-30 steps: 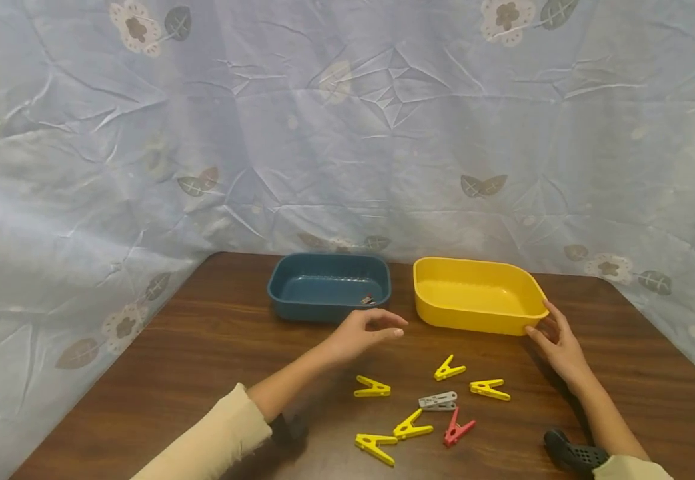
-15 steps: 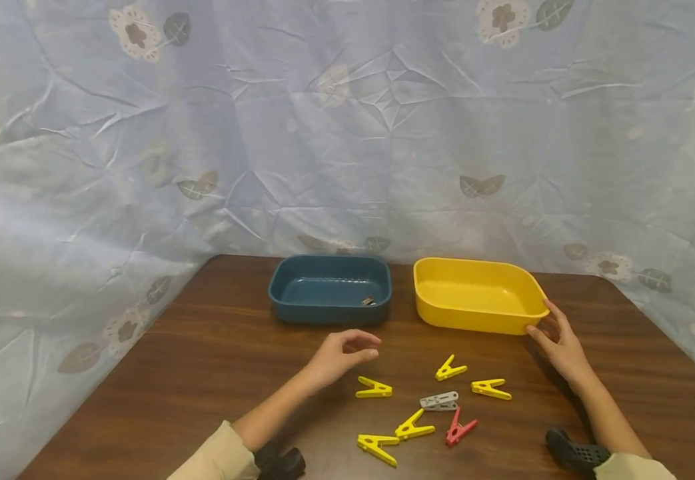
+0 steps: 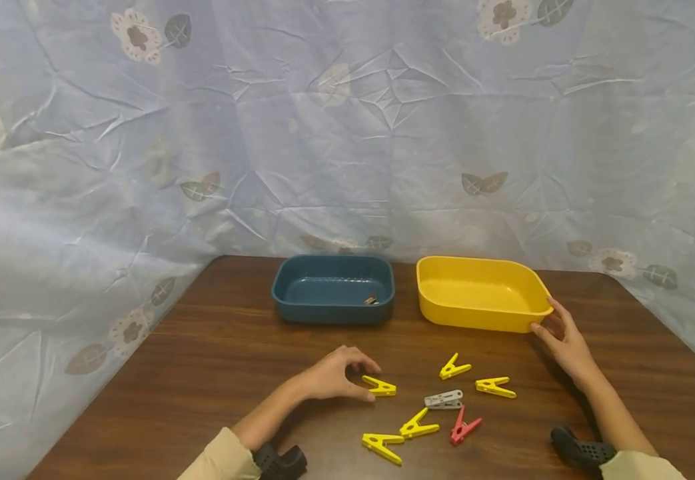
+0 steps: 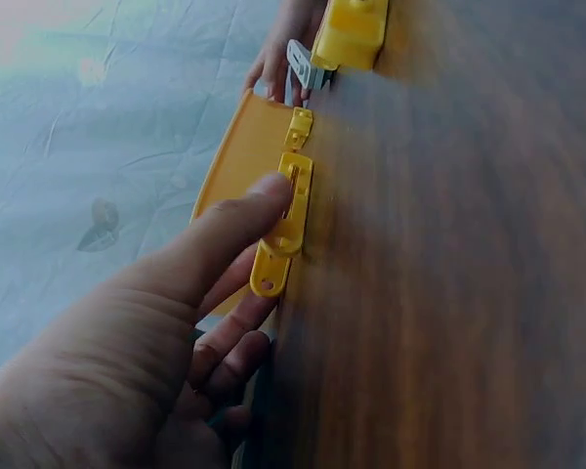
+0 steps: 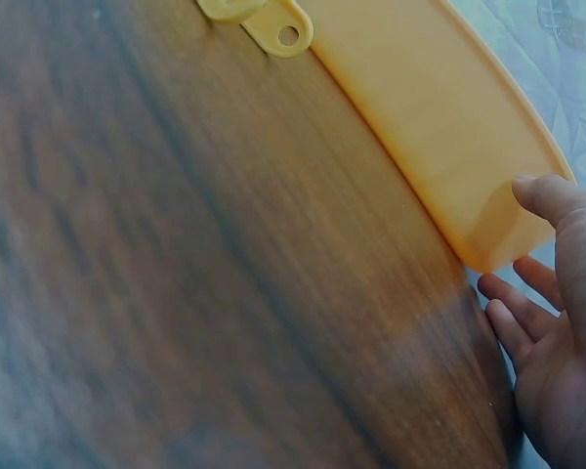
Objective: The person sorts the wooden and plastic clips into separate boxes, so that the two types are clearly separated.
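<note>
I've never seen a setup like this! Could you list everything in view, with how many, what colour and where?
Table: one, brown, across the foreground
Cloth: one, pale blue with flowers and leaves, behind the table
Blue tray: one, blue, far left of table
Yellow tray: one, yellow, far right
Small item: count unclear, brownish, in blue tray
Yellow pegs: five, yellow, in front of the trays
Grey peg: one, grey, among them
Red peg: one, red, nearer than the grey
Devices: two, black, one under each wrist
Sleeves: two, cream, bottom edge
Left hand: one, bare, around a yellow peg, contact unclear
Right hand: one, bare, at yellow tray's near right corner
</note>
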`<state>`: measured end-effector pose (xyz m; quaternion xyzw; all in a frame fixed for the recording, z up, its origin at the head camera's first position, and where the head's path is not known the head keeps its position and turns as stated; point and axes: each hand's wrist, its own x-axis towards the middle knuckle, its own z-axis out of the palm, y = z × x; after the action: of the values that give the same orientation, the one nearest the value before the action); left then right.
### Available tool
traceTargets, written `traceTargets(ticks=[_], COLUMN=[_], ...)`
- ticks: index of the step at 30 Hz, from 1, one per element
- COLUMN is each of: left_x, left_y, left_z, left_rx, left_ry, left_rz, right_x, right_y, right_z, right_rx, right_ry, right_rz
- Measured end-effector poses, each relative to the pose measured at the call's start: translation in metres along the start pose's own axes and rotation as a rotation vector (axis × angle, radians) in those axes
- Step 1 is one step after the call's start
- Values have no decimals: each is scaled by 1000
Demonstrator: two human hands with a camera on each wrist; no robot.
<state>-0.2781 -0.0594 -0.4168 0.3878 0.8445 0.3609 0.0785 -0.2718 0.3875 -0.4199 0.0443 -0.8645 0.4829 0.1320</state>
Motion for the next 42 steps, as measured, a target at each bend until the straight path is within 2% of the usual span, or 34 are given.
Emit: traceTargets(ticks=[5, 8, 12, 22, 33, 42], left_x=[-2, -1, -1, -1, 0, 1], left_y=[-2, -3, -2, -2, -2, -4], left_z=[-3, -4, -5, -3, -4, -4], left_rx=[5, 8, -7, -83, -61, -73], left_ry=[-53, -64, -52, -14, 6, 8], left_rz=[-13, -3, -1, -46, -60, -45], right_x=[-1, 1, 1, 1, 1, 1], right_y=[0, -1, -1, 0, -1, -2], right_z=[1, 0, 0, 0, 1, 1], right_rx=[-2, -14, 4, 6, 38, 37], right_ry=[2, 6, 11, 7, 7, 2], right_rz=[0, -5, -15, -7, -14, -1])
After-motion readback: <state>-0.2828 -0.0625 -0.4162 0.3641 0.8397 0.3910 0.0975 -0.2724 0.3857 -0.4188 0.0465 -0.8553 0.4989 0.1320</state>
